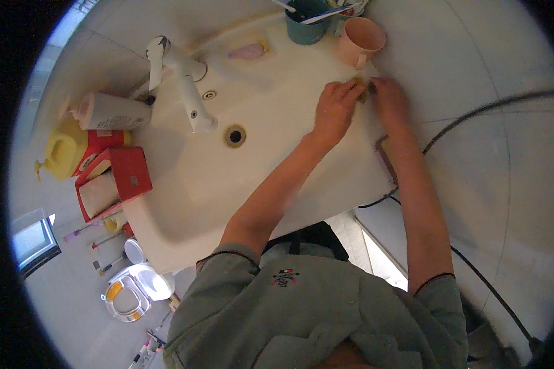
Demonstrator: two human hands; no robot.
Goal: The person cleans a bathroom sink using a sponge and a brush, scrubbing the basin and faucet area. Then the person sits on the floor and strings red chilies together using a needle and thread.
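Both hands are over the right rim of a white washbasin [267,170], just below a pink cup [361,41]. My left hand [334,108] has its fingers closed on a small yellowish thing [362,90], too small to name. Close to its right is my right hand [390,99], fingers bent around a small dark thing [372,86] whose kind I cannot tell. A teal cup [307,25] with toothbrushes in it stands left of the pink cup. A pinkish bar of soap [248,51] lies on the basin's back ledge.
A white tap [191,97] rises at the basin's left back. Beside it are a whitish bottle [115,112], a yellow jug [67,147] and a red box [131,177]. A black hose [480,108] runs across the tiled wall at right. A toilet [141,288] is at lower left.
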